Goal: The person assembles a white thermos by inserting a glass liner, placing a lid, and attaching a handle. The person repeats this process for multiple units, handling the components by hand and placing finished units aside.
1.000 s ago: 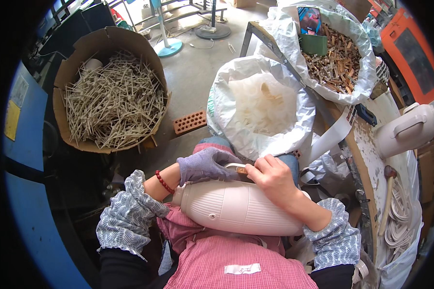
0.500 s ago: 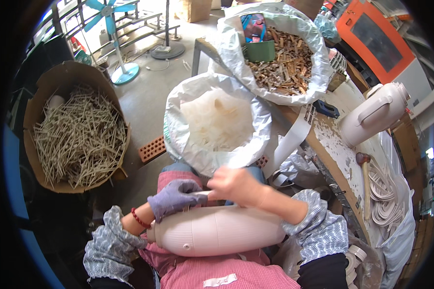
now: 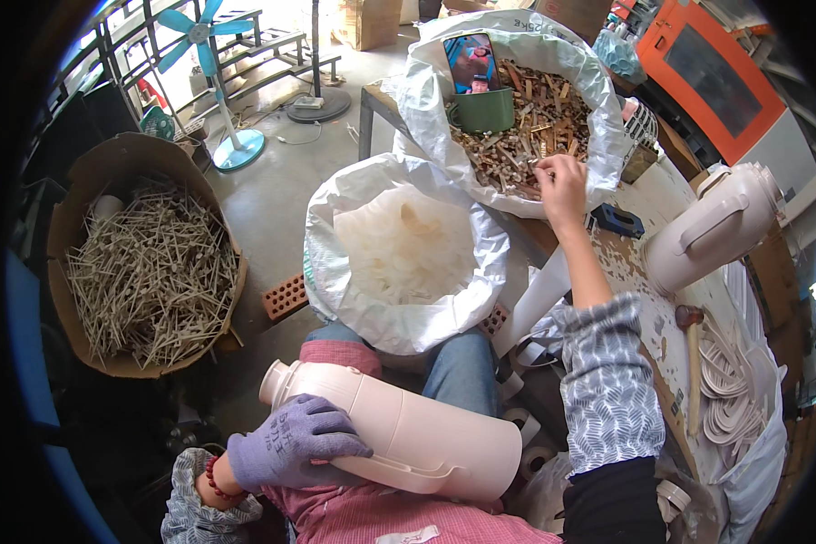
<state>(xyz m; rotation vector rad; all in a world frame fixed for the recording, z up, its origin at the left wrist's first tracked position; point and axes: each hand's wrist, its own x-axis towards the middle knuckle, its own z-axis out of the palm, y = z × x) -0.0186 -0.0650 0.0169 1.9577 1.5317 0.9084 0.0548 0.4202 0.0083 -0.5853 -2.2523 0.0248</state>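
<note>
A pale pink vacuum flask (image 3: 426,426) lies across my lap, its neck pointing left and its handle toward me. My left hand (image 3: 301,442), in a purple glove, is wrapped over the flask's body by the upper end of the handle. My bare right hand (image 3: 560,179) reaches to the near right side of a big white sack (image 3: 426,118). Its fingers are pinched together over the small brown and metallic pieces (image 3: 548,122) in that sack. What sits between the fingertips is too small to make out.
Before my knees stands a white sack (image 3: 322,245) of translucent pieces. At left is a carton (image 3: 68,299) of thin beige sticks. The right-hand bench (image 3: 630,272) carries another flask (image 3: 712,231), a hammer (image 3: 692,363) and coiled beige strips (image 3: 727,390). A green cup (image 3: 485,111) sits in the far sack.
My right hand has left the flask and moved forward and right to the far sack. The flask has turned so its handle shows, and my left hand has shifted down toward me on it.
</note>
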